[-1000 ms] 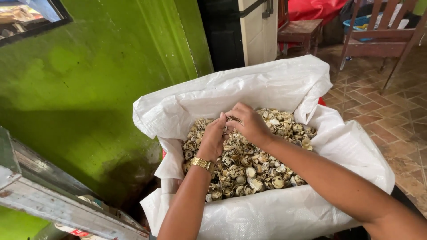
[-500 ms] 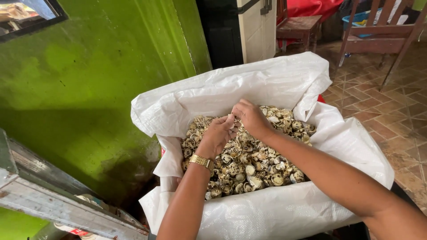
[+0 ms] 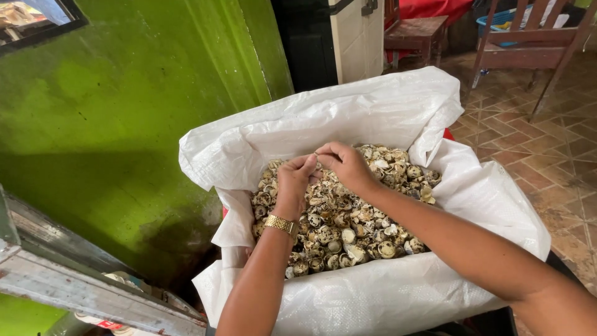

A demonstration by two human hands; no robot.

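To your left stands the green wall (image 3: 124, 137), close against the white sack (image 3: 385, 292), and a grey metal frame (image 3: 56, 274) juts in at the lower left. The sack is rolled open at its rim and filled with a heap of speckled eggshells (image 3: 348, 218), broken and hollow as far as you can see.

Your left hand (image 3: 293, 183), with a gold wristband (image 3: 281, 224) on it, hovers over the heap near its middle, fingers drawn together around something small. Your right hand (image 3: 348, 167) meets it from the other side, fingertips pinched on the same small piece (image 3: 318, 160), which sits between the two hands just above the shells. It is too small to tell whether it is a whole egg or a fragment.

The risk is in that pinch. Thin shell crushes easily, so squeezing harder could crack the piece, and bits could drop into the heap, where they would be hard to find among so many look-alike shells. Sharp broken edges could also nick your fingertips. Your forearms lean over the sack's near rim; pressing down there could fold the loose fabric inward or tip shells over the edge onto the tiled floor (image 3: 541, 155). To the right, wooden chairs (image 3: 528, 50) stand well apart and pose no hazard.
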